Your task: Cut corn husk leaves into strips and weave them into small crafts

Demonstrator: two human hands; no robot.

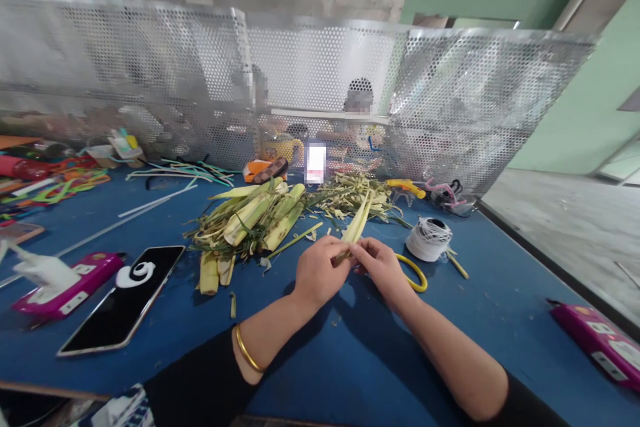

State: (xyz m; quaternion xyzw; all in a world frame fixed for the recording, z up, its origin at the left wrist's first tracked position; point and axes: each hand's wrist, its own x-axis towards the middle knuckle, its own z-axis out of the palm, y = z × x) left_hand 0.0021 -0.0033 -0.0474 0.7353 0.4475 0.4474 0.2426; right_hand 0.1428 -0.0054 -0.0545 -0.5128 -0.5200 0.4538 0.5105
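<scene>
My left hand [320, 268] is closed around the lower end of a pale green corn husk strip [358, 219], whose free end points up and away from me. Close against it, my right hand [376, 267] pinches the same husk at its base with thumb and forefinger. Yellow scissor handles [414, 273] show beside the right hand; the rest of the scissors is hidden under it. To the left of my hands lies a heap of corn husks [250, 217]. Behind them is a pile of shredded husk [350, 195].
A roll of white string [429, 239] stands at the right. Further left are a black-screened phone [127, 300] and a magenta power strip [70, 283]; another power strip [597, 340] sits at far right. A perforated metal screen [320, 67] closes off the blue table's [300, 373] back, with people beyond.
</scene>
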